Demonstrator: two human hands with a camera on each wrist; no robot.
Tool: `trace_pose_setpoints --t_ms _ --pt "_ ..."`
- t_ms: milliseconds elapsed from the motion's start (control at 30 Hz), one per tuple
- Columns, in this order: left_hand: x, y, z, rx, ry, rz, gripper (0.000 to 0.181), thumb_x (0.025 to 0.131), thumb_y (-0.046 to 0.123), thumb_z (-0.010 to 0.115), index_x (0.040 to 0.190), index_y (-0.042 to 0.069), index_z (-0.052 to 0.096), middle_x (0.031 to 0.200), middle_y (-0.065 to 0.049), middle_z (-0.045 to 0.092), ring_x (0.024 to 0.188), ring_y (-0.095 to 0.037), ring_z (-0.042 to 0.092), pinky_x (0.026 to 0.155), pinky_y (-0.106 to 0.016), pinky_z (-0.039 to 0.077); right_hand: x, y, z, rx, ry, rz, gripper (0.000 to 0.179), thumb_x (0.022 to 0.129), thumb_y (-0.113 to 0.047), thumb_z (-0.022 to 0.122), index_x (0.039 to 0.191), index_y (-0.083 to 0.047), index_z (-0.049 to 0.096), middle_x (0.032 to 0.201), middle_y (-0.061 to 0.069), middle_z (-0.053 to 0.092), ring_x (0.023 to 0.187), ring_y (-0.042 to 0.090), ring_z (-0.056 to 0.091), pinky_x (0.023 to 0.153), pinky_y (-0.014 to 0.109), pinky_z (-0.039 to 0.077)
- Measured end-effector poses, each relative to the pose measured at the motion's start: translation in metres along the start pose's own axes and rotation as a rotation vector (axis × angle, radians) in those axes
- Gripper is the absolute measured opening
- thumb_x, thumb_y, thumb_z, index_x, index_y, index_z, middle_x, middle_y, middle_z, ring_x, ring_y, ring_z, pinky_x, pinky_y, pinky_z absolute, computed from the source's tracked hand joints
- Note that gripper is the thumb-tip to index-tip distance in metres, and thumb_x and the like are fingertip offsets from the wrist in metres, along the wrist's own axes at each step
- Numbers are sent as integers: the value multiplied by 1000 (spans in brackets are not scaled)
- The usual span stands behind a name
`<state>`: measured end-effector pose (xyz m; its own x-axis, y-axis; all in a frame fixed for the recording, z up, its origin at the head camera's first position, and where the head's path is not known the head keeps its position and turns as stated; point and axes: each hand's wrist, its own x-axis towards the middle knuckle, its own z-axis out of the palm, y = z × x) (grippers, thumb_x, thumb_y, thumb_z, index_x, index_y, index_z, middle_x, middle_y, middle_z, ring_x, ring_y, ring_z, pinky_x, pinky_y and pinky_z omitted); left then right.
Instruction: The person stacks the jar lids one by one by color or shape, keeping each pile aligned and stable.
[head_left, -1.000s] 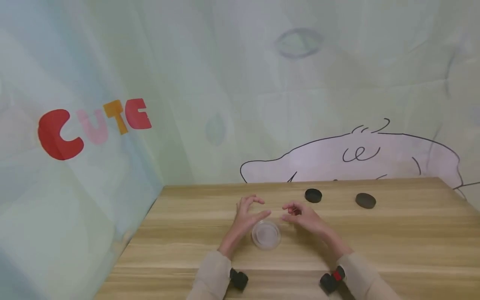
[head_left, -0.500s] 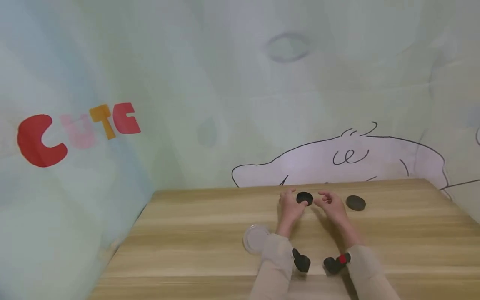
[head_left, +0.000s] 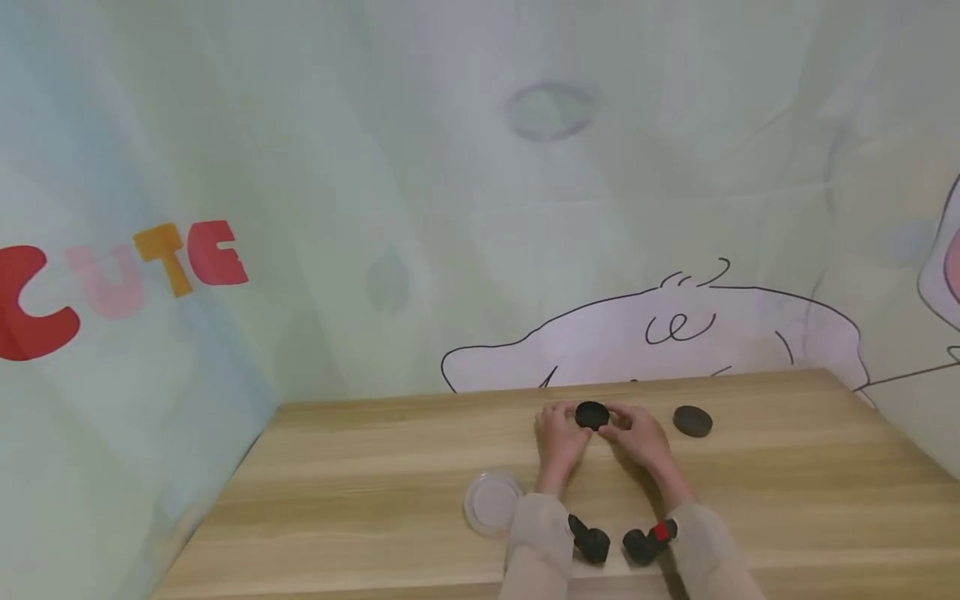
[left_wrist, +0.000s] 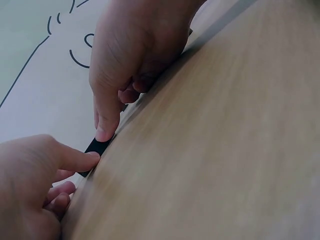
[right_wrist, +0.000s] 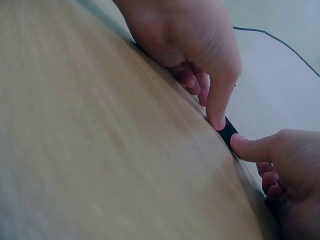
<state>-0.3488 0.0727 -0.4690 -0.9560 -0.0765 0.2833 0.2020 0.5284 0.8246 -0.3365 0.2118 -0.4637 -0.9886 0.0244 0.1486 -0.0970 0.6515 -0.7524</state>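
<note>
A shallow black round lid [head_left: 592, 415], hollow side up, sits near the back of the wooden table between both hands. From its left my left hand [head_left: 560, 438] grips the rim, thumb at the front and fingers round the side. My right hand [head_left: 639, 437] holds the opposite side the same way. In the left wrist view both thumbs press on the edge of the black lid [left_wrist: 97, 146], close together. The right wrist view also has the thumbs on the lid [right_wrist: 228, 131]; the far fingertips are hidden there.
A second dark round disc [head_left: 692, 421] lies flat right of the right hand. A clear round plastic container or lid [head_left: 492, 503] rests on the table [head_left: 360, 483] beside the left sleeve. Behind the table's back edge hangs a printed cloth [head_left: 360, 208].
Both hands have moved from around the clear round piece to the black lid further back and right, and have closed on its sides. The head view has shifted a little.
</note>
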Motion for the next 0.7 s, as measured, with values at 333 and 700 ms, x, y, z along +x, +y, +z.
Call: trace_pose_setpoints --t_ms 333,700 --pt "-11 -6 -3 19 30 14 35 67 5 79 100 3 70 104 -9 65 97 -25 54 85 -35 44 -8 -4 6 -15 28 22 43 84 -14 73 124 0 62 110 24 65 99 33 60 84 46 46" --pt "-9 14 -18 -277 -52 -120 33 75 1 73 107 3 62 102 -10 67 83 -15 58 72 -27 47 -5 -11 -7 297 -80 40 52 93 -16 64 139 1 46 126 26 49 113 35 55 84 34 47"
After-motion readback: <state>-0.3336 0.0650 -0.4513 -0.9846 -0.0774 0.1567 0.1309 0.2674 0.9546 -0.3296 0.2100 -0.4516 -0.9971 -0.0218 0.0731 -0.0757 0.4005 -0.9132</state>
